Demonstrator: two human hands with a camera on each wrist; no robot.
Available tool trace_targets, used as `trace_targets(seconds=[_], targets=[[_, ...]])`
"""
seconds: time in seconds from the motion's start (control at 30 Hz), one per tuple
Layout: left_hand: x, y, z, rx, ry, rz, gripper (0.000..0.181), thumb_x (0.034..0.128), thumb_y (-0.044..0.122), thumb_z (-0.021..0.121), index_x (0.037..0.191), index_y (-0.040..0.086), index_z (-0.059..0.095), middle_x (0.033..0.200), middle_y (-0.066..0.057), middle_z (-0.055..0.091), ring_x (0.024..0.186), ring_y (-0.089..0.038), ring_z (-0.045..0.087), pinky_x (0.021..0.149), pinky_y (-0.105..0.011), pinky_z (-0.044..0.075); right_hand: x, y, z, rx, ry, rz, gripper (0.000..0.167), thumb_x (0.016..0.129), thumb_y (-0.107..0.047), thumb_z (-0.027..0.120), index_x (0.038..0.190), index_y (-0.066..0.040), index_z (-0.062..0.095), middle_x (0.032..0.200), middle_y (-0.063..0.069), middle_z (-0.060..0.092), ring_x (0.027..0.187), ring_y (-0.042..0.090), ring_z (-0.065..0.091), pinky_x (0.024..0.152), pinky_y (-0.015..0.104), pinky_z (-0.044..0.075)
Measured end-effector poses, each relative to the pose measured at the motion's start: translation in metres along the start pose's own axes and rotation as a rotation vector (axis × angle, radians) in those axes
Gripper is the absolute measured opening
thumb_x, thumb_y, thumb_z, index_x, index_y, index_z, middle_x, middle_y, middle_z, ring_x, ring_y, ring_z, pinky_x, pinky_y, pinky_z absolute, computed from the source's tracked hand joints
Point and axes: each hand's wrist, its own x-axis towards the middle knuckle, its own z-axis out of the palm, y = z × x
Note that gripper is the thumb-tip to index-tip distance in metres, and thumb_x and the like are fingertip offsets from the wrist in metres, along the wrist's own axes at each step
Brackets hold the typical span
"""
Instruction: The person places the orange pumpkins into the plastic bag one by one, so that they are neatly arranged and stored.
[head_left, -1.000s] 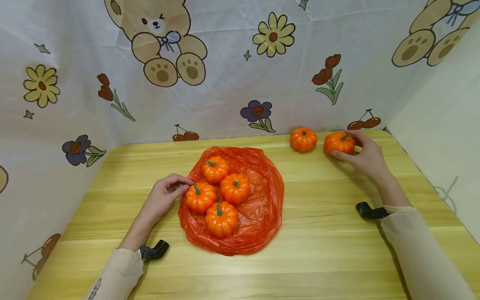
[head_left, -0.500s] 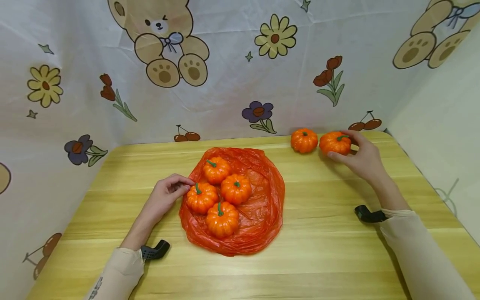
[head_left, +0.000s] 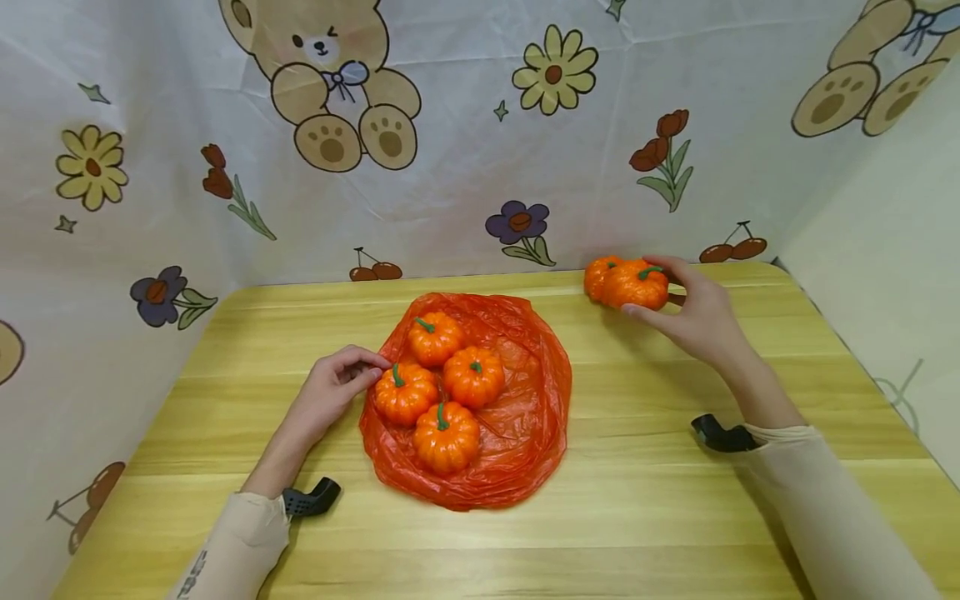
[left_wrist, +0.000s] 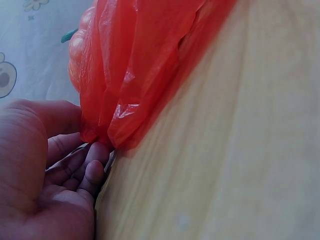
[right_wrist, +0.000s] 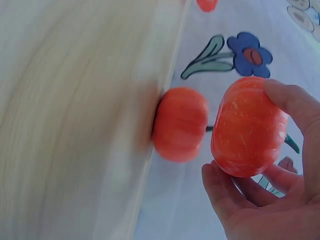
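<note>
My right hand (head_left: pixel 697 312) grips a small orange pumpkin (head_left: pixel 634 286) with a green stem, thumb and fingers on opposite sides. In the right wrist view the held pumpkin (right_wrist: pixel 250 130) hangs above the table, apart from a second pumpkin (right_wrist: pixel 181 125) that stands on it. From the head, the held one partly hides that second pumpkin (head_left: pixel 597 278). My left hand (head_left: pixel 330 387) pinches the left edge of a red plastic bag (head_left: pixel 525 417), whose gathered rim (left_wrist: pixel 125 115) shows in the left wrist view. Several pumpkins (head_left: pixel 474 377) sit inside the opened bag, mostly on its left side.
A light wooden table (head_left: pixel 600 517) carries everything. A white cloth (head_left: pixel 450 108) printed with bears and flowers hangs behind its back edge. A pale wall (head_left: pixel 900 275) borders the right side. Black wrist devices (head_left: pixel 311 497) sit at both cuffs.
My right hand has moved left with the pumpkin, so that it now overlaps the pumpkin at the back in the head view. The left hand stays at the bag's edge.
</note>
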Motion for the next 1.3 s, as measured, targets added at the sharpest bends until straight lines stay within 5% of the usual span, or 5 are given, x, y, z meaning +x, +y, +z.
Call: trace_targets(seconds=[0.57, 1.3], targets=[[0.001, 0.000, -0.001, 0.008, -0.003, 0.006, 0.017, 0.1049, 0.021, 0.068, 0.114, 0.010, 0.077, 0.113, -0.011, 0.069, 0.096, -0.017, 0.060, 0.081, -0.020, 0.051, 0.004, -0.040, 0.047, 0.085, -0.107, -0.086, 0.076, 0.087, -0.026, 0.089, 0.152, -0.009, 0.053, 0.150, 0.014, 0.057, 0.128, 0.037, 0.063, 0.107, 0.056, 0.052], [0.001, 0.000, -0.001, 0.000, -0.005, 0.002, 0.018, 0.1045, 0.020, 0.068, 0.115, 0.009, 0.077, 0.115, -0.012, 0.070, 0.097, -0.015, 0.061, 0.082, -0.020, 0.051, 0.020, -0.100, 0.092, 0.129, -0.257, -0.241, 0.077, 0.086, -0.031, 0.090, 0.151, -0.009, 0.053, 0.147, 0.007, 0.060, 0.129, 0.025, 0.062, 0.110, 0.049, 0.051]])
